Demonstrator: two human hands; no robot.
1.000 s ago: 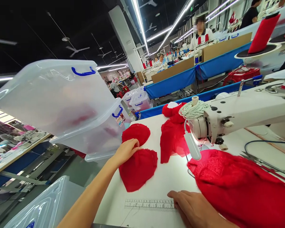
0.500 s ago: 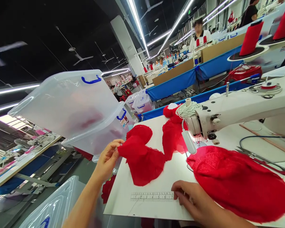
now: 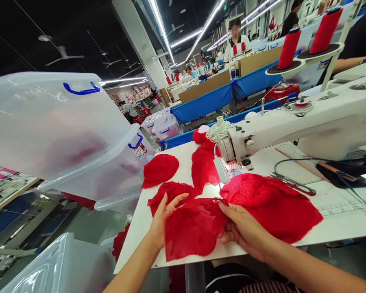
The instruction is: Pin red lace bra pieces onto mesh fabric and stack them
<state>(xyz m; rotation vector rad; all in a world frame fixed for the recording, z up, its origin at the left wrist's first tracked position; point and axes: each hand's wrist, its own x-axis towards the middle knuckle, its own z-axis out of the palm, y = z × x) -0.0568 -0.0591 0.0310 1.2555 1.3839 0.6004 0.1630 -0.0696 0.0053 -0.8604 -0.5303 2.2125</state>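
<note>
My left hand (image 3: 162,221) and my right hand (image 3: 242,230) hold a red lace fabric piece (image 3: 193,230) between them at the near edge of the white sewing table (image 3: 338,219). The left hand grips its left edge, with some fingers stretched out over it. The right hand pinches its right edge. A larger pile of red fabric (image 3: 271,201) lies just right of the piece, under the sewing machine (image 3: 295,126). More red pieces (image 3: 159,170) lie on the table to the left.
Stacked clear plastic bins (image 3: 61,130) with blue handles stand left of the table; another bin (image 3: 55,268) sits low at the left. Scissors (image 3: 293,185) lie right of the needle. Red thread cones (image 3: 289,49) stand behind. People work at far tables.
My left hand lifted one red piece off the left pile and brought it to the near edge. My right hand left the printed ruler and took the piece's right edge.
</note>
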